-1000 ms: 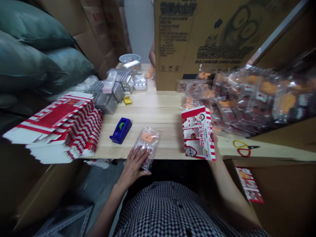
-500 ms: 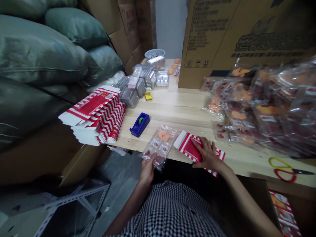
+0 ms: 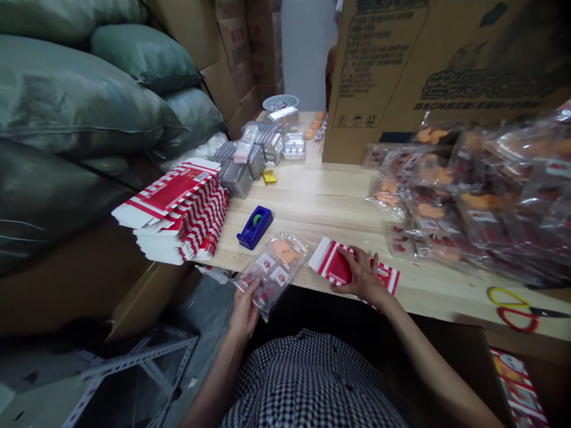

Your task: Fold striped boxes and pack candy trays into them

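My left hand (image 3: 244,312) pinches the lower end of a clear plastic packet (image 3: 273,273) at the table's front edge. Inside the packet show an orange piece, two small white printed squares and dark red bits. To the right, my right hand (image 3: 363,278) lies over a flat red carton (image 3: 331,261) with white stripes, thumb on the near side and fingers across the top. Part of the carton is hidden under the hand. A blue tape dispenser (image 3: 255,227) with a green core stands beyond the packet, to its left.
Striped red cartons are stacked (image 3: 178,208) at the left. Clear plastic boxes (image 3: 238,175) and a yellow sachet (image 3: 269,176) sit behind. Filled packets pile up (image 3: 446,196) at the right, near scissors (image 3: 520,309). A large cardboard box (image 3: 379,77) stands at the back.
My left hand has moved left with the packet, away from the carton. My right hand and the carton have shifted slightly left.
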Demonstrator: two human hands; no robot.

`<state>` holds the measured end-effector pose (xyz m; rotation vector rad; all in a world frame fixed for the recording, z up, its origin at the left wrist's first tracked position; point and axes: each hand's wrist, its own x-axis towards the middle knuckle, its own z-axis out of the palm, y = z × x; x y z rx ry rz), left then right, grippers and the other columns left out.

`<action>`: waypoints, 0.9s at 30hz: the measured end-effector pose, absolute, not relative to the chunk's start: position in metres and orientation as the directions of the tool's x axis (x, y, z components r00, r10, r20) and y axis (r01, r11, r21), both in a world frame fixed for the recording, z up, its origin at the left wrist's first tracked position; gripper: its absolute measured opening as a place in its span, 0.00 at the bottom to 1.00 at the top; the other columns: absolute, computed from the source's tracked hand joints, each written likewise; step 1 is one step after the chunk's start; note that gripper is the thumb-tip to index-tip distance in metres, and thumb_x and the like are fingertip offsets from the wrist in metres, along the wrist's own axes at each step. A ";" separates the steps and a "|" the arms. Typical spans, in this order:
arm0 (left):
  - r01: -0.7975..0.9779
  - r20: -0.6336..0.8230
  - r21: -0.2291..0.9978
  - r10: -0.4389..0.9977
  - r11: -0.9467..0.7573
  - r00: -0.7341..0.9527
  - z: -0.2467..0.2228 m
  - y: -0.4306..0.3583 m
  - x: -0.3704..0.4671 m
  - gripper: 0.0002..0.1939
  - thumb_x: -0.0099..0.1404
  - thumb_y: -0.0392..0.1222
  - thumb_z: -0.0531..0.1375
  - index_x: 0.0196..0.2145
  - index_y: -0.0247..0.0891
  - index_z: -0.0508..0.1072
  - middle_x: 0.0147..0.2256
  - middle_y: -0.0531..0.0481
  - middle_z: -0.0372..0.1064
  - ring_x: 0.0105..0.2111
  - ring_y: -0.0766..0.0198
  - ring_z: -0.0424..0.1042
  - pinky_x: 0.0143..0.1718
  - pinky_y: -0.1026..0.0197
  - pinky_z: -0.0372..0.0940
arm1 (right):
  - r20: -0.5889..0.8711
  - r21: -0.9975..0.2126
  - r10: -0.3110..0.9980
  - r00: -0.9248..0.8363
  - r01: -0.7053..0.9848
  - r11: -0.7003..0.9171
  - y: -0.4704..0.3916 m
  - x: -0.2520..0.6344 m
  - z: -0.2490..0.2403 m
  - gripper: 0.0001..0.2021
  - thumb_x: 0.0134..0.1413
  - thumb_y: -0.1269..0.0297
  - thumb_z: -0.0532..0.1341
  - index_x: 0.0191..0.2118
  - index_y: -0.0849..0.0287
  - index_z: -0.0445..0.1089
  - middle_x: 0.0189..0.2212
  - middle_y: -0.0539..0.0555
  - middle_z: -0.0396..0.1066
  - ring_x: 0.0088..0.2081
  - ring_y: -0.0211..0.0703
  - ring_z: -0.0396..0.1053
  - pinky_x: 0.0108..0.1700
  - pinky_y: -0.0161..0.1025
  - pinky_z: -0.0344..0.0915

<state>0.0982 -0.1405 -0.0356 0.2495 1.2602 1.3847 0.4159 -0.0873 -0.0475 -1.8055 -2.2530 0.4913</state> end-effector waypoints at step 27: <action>-0.058 -0.637 0.739 0.725 0.671 0.264 -0.030 -0.059 0.050 0.18 0.47 0.42 0.74 0.32 0.33 0.74 0.29 0.49 0.76 0.28 0.63 0.76 0.32 0.61 0.73 | -0.080 -0.413 0.891 -0.447 0.829 0.378 -0.086 0.417 -0.030 0.57 0.34 0.56 0.73 0.70 0.54 0.44 0.64 0.65 0.53 0.67 0.61 0.49 0.70 0.61 0.34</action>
